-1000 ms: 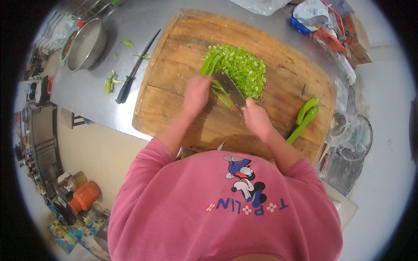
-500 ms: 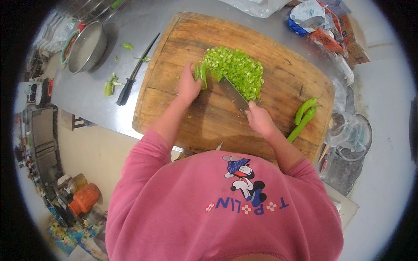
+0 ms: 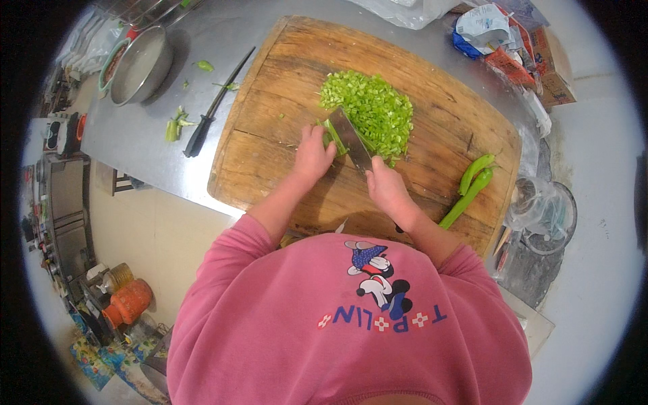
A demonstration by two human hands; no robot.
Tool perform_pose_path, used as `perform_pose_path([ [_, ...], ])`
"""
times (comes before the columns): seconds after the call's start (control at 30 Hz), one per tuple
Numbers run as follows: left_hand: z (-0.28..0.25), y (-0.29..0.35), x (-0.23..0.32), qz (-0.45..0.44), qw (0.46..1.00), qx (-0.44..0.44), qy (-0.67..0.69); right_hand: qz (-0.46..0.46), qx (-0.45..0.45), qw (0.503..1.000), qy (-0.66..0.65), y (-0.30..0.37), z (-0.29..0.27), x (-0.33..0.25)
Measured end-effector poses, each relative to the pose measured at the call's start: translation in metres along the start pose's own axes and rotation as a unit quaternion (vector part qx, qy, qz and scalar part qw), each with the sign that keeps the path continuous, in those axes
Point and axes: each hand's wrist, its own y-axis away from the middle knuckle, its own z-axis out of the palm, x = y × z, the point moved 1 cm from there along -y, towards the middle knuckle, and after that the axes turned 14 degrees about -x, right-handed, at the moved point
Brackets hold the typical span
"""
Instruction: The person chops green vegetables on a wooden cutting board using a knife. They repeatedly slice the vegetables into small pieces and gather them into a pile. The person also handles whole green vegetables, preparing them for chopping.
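Observation:
My left hand (image 3: 314, 156) is closed round green pepper strips (image 3: 335, 138), pressing them on the wooden cutting board (image 3: 270, 135). In my right hand (image 3: 388, 189) is a cleaver (image 3: 351, 143), gripped where the blade meets the handle. Its broad blade stands between the strips and a pile of chopped green pepper (image 3: 378, 111). The cutting edge is hidden against the strips. Two whole green peppers (image 3: 469, 196) lie near the board's right edge, beyond my right forearm.
Left of the board, a sharpening steel (image 3: 216, 104) with a black handle lies on the metal table (image 3: 128, 135), beside pepper trimmings (image 3: 177, 125). A metal bowl (image 3: 142, 67) stands farther back. Bags and a cardboard box (image 3: 555, 67) fill the far right; a plastic-covered container (image 3: 540, 209) stands at the right.
My left hand has moved right and a little nearer with the pepper strips. The cleaver has shifted left and is now against them, its blade turned more upright.

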Motion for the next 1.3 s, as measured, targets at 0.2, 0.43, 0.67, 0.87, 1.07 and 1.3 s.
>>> perform_pose_path([
  [0.2, -0.013, 0.007, -0.002, 0.151, 0.974, 0.016, -0.167, 0.054, -0.015, 0.998, 0.031, -0.004, -0.001, 0.012],
  [0.43, -0.031, -0.006, -0.011, 0.291, 0.882, -0.135, -0.347, 0.024, -0.016, 0.998, 0.061, -0.011, -0.008, 0.018],
  [0.67, -0.019, -0.012, -0.009, 0.287, 0.897, -0.151, -0.3, 0.016, 0.011, 0.992, 0.123, -0.01, -0.007, 0.005],
  [0.87, -0.007, -0.008, -0.01, 0.297, 0.913, -0.1, -0.261, 0.016, -0.017, 0.987, 0.157, -0.013, -0.004, -0.004],
  [1.07, -0.012, -0.006, -0.012, 0.292, 0.909, -0.143, -0.262, 0.017, -0.029, 0.987, 0.16, -0.027, -0.001, -0.006],
  [1.3, -0.011, 0.005, -0.011, 0.289, 0.921, -0.111, -0.235, 0.0, -0.015, 0.991, 0.133, -0.043, -0.004, 0.005],
])
